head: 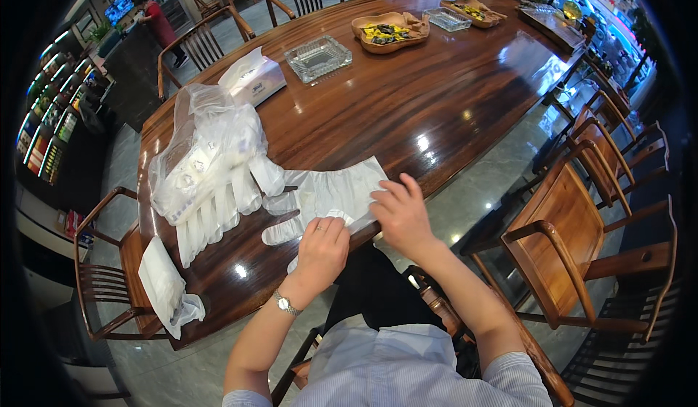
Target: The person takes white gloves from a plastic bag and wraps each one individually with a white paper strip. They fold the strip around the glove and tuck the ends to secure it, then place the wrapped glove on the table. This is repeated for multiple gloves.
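Observation:
A translucent white plastic carrier bag (349,186) lies spread flat near the table's front edge, its handle strips pointing left. My left hand (323,246), wearing a ring and a wristwatch (284,302), has its fingers curled together on the bag's near side, where the film is bunched. The thumb is hidden. My right hand (406,219) is at the bag's right end, fingers bent and spread, the tips at the film. Left of the bag rests a heap of similar plastic bags (218,156) with handle strips fanned toward me. A folded white plastic package (162,284) sits at the left table edge.
On the wooden table (349,118) stand a tissue box (256,80), a glass ashtray (318,58), a wooden bowl with wrapped sweets (357,32) and another glass dish (448,20). Wooden armchairs (567,232) line the right. A person in red (158,22) stands at a far counter.

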`<state>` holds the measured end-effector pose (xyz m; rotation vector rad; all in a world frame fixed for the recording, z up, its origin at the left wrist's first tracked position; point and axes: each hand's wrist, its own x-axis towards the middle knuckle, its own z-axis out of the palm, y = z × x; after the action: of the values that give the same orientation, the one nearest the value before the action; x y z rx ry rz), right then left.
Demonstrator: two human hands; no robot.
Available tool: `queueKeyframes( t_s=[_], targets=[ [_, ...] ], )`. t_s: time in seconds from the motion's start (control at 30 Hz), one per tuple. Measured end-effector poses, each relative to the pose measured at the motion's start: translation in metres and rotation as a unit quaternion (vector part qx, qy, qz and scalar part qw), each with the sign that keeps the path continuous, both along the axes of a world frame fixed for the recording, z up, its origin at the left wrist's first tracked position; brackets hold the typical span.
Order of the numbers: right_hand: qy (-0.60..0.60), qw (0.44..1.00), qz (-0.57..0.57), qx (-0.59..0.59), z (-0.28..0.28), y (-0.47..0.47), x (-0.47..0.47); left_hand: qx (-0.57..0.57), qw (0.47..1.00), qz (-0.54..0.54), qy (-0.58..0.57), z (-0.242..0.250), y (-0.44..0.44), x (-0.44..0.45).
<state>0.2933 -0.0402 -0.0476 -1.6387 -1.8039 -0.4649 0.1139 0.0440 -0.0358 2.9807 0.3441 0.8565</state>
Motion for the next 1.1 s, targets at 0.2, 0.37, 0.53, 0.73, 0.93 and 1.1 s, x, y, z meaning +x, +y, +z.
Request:
queueKeyframes(
  t_s=[0.2,0.37,0.53,0.73,0.93,1.1],
  targets=[
    [0.077,0.994,-0.077,0.022,0.012,-0.033,0.040,0.016,1.000,0.011,0.008,-0.002,-0.008,-0.003],
    [0.066,0.994,0.064,-0.062,0.024,-0.035,-0.004,-0.015,0.999,-0.002,0.052,0.005,-0.016,-0.003],
    [0.130,0.966,0.181,-0.132,0.023,-0.015,-0.001,-0.151,0.987,-0.017,0.045,0.018,-0.014,-0.012],
    [0.355,0.903,0.125,-0.207,0.024,0.002,0.015,-0.518,0.845,0.007,0.130,0.032,0.038,-0.020],
    [0.236,0.946,-0.010,-0.222,0.021,0.043,0.011,-0.693,0.709,0.115,0.067,0.028,0.086,-0.024],
    [0.169,0.953,-0.049,-0.247,0.016,0.059,0.004,-0.574,0.784,0.220,0.090,0.031,0.101,-0.035]
  ],
)
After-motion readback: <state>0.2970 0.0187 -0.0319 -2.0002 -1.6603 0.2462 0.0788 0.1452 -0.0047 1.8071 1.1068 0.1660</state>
